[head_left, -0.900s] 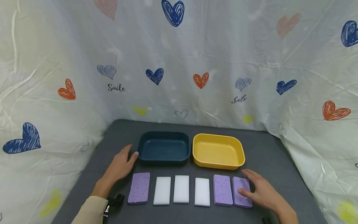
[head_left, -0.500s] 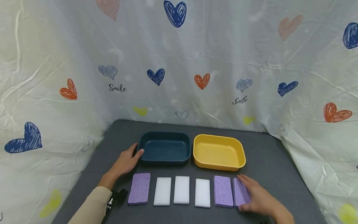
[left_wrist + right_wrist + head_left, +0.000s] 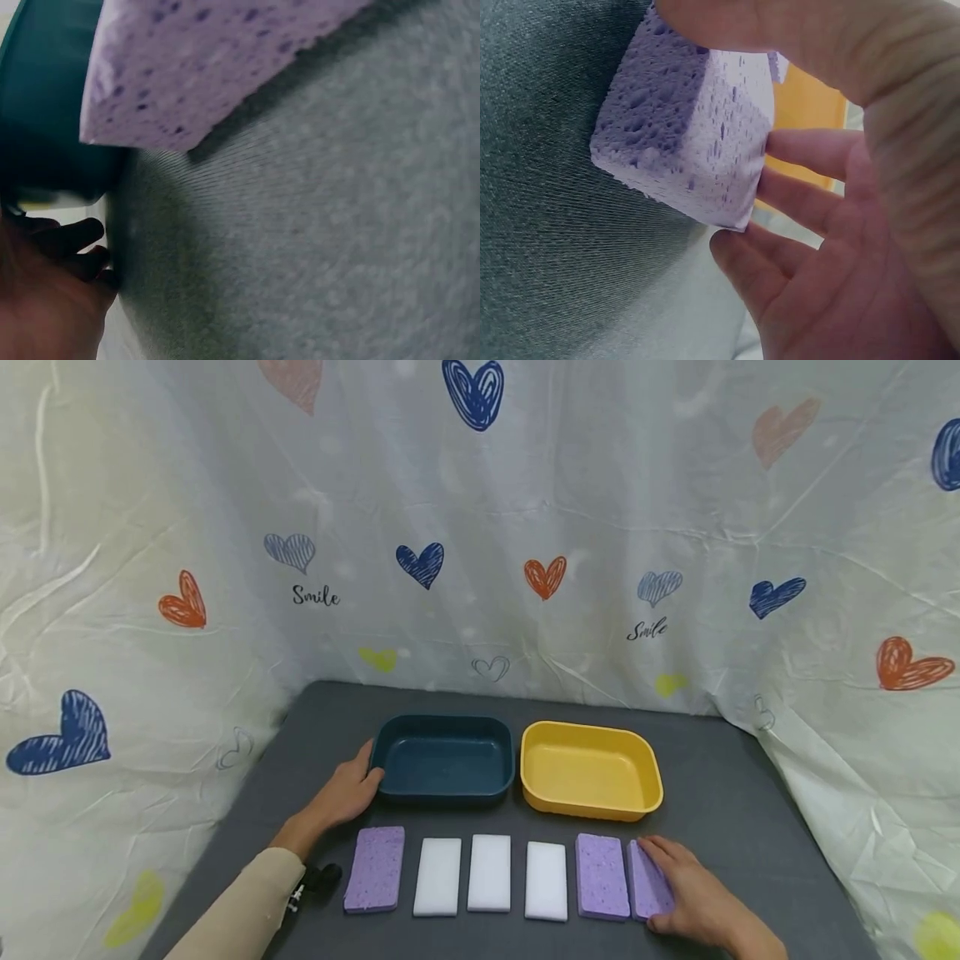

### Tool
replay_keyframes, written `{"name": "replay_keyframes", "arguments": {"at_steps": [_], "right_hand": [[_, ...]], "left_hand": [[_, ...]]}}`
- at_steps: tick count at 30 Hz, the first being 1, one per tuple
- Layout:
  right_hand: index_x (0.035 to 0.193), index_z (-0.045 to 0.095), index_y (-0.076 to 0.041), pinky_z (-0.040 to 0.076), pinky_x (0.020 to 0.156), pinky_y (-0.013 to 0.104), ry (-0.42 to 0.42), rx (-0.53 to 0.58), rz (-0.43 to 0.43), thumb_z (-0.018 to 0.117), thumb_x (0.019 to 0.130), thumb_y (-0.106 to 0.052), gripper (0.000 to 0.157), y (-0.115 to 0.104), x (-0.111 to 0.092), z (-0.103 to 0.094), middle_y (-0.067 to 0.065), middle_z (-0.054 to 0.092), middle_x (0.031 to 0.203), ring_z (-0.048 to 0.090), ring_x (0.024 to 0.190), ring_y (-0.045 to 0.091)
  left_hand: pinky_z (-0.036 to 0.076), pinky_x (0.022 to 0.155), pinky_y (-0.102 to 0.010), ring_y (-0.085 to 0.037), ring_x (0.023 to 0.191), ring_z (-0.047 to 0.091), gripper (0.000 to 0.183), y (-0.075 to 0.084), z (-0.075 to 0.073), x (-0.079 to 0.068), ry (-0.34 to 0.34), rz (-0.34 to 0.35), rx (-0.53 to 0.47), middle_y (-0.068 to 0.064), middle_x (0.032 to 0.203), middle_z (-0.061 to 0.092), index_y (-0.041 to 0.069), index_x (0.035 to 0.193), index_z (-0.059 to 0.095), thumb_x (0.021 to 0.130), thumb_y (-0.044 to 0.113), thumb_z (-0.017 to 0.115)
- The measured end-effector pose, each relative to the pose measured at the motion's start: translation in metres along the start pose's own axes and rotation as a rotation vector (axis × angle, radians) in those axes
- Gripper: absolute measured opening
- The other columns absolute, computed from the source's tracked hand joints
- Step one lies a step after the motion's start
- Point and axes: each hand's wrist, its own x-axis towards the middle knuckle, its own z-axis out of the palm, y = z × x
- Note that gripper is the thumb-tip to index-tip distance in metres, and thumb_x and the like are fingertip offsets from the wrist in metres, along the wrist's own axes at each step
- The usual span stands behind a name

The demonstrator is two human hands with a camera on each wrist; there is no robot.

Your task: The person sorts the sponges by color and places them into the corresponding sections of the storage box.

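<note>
My left hand (image 3: 345, 789) is at the left side of a dark blue rectangular tray (image 3: 450, 798), thumb and fingers gripping its wall. In the left wrist view the curled fingers (image 3: 71, 240) lie against the tray (image 3: 45, 135). My right hand (image 3: 693, 893) holds the rightmost purple sponge (image 3: 648, 885) by its ends, thumb near, fingers far. The right wrist view shows this sponge (image 3: 697, 127), porous and block-shaped, between thumb and fingertips (image 3: 780, 146). It appears to touch the grey cloth. Another purple sponge (image 3: 602, 877) lies just left of it.
A yellow tray (image 3: 592, 812) stands right of the blue one. Three white sponges, left (image 3: 437, 877), middle (image 3: 489, 872) and right (image 3: 547, 881), lie in the front row. A purple sponge (image 3: 374, 868) ends the row at left. A heart-print curtain (image 3: 480, 627) surrounds the grey table (image 3: 420, 693).
My left hand has moved right and closed in on the blue tray's side. My right hand has come left onto the rightmost purple sponge and taken hold of it.
</note>
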Motion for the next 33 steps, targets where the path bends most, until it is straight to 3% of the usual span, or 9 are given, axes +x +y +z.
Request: {"name": "replay_keyframes", "arguments": {"at_steps": [8, 15, 22, 33], "right_hand": [[0.157, 0.054, -0.002, 0.045, 0.118, 0.069, -0.034, 0.018, 0.054, 0.100, 0.068, -0.029, 0.104, -0.003, -0.005, -0.013, 0.023, 0.052, 0.162, 0.052, 0.147, 0.046], [0.159, 0.054, -0.008, 0.047, 0.117, 0.069, -0.094, -0.001, 0.064, 0.097, 0.073, -0.047, 0.104, -0.020, -0.006, -0.062, 0.019, 0.058, 0.159, 0.058, 0.142, 0.042], [0.159, 0.055, -0.007, 0.052, 0.113, 0.065, -0.012, -0.083, -0.055, 0.094, 0.077, -0.056, 0.103, -0.038, 0.002, -0.103, 0.019, 0.059, 0.158, 0.061, 0.138, 0.040], [0.163, 0.051, -0.007, 0.050, 0.115, 0.068, 0.070, -0.155, -0.133, 0.091, 0.080, -0.062, 0.107, -0.066, 0.032, -0.123, 0.022, 0.055, 0.162, 0.056, 0.145, 0.047]], "left_hand": [[0.047, 0.115, -0.068, -0.051, 0.140, 0.059, 0.060, 0.001, 0.006, 0.000, 0.056, 0.004, -0.009, -0.036, 0.155, 0.055, -0.008, 0.165, 0.033, 0.112, 0.017, 0.044], [0.050, 0.111, -0.067, -0.047, 0.131, 0.065, 0.054, 0.005, 0.006, -0.001, 0.069, -0.019, -0.020, -0.035, 0.148, 0.062, -0.008, 0.159, 0.041, 0.112, 0.017, 0.045], [0.049, 0.113, -0.069, -0.048, 0.134, 0.064, 0.055, 0.005, 0.006, 0.000, 0.071, -0.022, -0.037, -0.036, 0.151, 0.059, -0.010, 0.160, 0.039, 0.112, 0.016, 0.043], [0.044, 0.119, -0.069, -0.050, 0.141, 0.058, 0.056, 0.003, 0.006, -0.001, 0.055, -0.025, -0.038, -0.036, 0.156, 0.054, -0.011, 0.161, 0.037, 0.113, 0.017, 0.042]]}}
